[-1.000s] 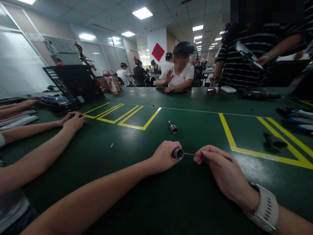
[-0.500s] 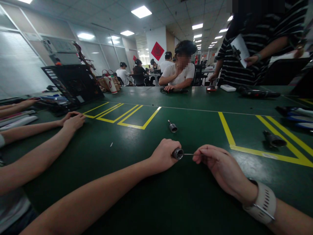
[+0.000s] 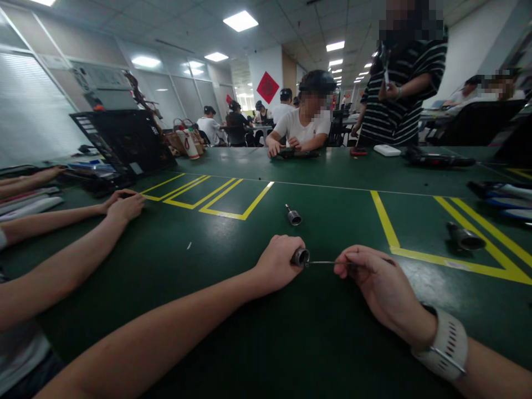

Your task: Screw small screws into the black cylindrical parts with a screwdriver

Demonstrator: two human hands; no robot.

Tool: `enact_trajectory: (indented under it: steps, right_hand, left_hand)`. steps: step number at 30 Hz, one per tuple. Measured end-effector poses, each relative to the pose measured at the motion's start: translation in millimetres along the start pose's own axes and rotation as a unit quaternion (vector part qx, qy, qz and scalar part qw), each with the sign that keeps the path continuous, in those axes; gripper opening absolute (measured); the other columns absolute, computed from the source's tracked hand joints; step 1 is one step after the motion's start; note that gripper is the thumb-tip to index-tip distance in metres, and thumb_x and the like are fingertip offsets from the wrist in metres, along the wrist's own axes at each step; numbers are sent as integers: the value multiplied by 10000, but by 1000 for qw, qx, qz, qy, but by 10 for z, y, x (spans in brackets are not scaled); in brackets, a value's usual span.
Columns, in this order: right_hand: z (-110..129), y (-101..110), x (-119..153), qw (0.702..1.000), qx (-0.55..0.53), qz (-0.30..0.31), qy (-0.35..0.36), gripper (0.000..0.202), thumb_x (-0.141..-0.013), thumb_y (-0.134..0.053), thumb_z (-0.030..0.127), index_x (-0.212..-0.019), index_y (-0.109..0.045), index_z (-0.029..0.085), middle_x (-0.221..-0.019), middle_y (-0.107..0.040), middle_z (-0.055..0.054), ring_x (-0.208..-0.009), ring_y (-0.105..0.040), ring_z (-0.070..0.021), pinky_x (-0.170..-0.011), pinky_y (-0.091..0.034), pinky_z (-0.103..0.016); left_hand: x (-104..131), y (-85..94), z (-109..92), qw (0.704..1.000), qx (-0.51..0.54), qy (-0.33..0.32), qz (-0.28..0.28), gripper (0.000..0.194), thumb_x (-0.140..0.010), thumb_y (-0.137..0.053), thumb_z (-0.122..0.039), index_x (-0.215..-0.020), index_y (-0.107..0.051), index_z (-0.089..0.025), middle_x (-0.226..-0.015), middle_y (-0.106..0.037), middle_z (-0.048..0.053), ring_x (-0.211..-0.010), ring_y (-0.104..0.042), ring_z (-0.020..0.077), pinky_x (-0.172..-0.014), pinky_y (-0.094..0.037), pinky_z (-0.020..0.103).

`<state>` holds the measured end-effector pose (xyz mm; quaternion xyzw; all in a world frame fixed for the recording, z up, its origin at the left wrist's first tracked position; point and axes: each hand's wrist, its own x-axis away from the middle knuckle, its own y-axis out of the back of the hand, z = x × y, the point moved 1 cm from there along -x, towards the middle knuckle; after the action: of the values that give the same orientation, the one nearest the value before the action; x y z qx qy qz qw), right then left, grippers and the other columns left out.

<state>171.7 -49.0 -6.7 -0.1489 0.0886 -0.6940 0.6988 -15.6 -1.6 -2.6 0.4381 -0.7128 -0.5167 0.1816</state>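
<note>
My left hand [image 3: 276,267] is closed around a dark metal socket [image 3: 300,256], its round open mouth turned to the right. The rest of the socket is hidden in my fist. A thin metal rod [image 3: 322,262] is pinched in the fingers of my right hand [image 3: 376,277]. Its tip, slightly hooked or looped in look, is at the lower edge of the socket's mouth; I cannot tell whether it touches. Beyond my left hand, a smaller socket bit [image 3: 294,216] with a thin shank lies on the green table [image 3: 233,343]. To the right lies a larger socket [image 3: 466,238].
Yellow tape [image 3: 224,215] marks outlines on the table. A co-worker's hands [image 3: 127,205] rest at the left. Across the table sits a person [image 3: 305,122]; another stands in a striped shirt [image 3: 403,88]. A black power tool [image 3: 438,157] lies at the far right.
My right hand has shifted slightly right, and the rod's tip has come out of the socket's mouth to its edge. The striped-shirt person has moved back and left.
</note>
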Motion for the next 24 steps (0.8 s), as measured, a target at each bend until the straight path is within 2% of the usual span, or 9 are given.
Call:
enact_trajectory:
  steps: [8, 13, 17, 21, 24]
  right_hand:
    - [-3, -2, -7, 999, 37, -19, 10, 148, -708, -590, 245, -601, -658, 168, -612, -617, -32, -620, -543, -159, -609, -403, -304]
    - [-24, 11, -7, 996, 78, -25, 18, 167, -734, -571, 256, -606, -649, 181, -616, -617, -28, -629, -540, -167, -629, -388, -320]
    - [-29, 6, -6, 993, 110, -28, 19, 164, -734, -571, 259, -616, -652, 180, -616, -621, -32, -635, -544, -176, -631, -384, -329]
    - [-32, -7, -13, 991, 126, -26, 28, 154, -723, -574, 248, -606, -647, 180, -604, -620, -29, -632, -543, -175, -634, -384, -329]
    - [-47, -8, -19, 991, 130, -22, 34, 151, -725, -575, 245, -609, -647, 180, -602, -622, -25, -631, -541, -170, -635, -381, -323]
  left_hand:
    - [4, -13, 24, 999, 25, 39, -7, 134, -738, -616, -149, -859, -565, -176, -851, -613, 11, -807, -544, 179, -754, -406, 323]
    - [11, -19, 43, 998, 51, 39, -24, 144, -729, -612, -141, -858, -556, -175, -880, -610, 22, -819, -545, 184, -742, -426, 325]
    - [17, -18, 43, 996, 81, 8, -30, 124, -740, -613, -165, -845, -547, -174, -864, -613, 22, -798, -551, 172, -729, -437, 304]
    - [16, -27, 27, 994, 101, -49, -10, 130, -744, -621, -197, -857, -565, -166, -847, -619, 28, -797, -558, 172, -721, -435, 294]
    - [13, -33, 16, 993, 98, -65, 6, 130, -746, -620, -191, -866, -579, -162, -834, -624, 29, -789, -559, 175, -721, -431, 299]
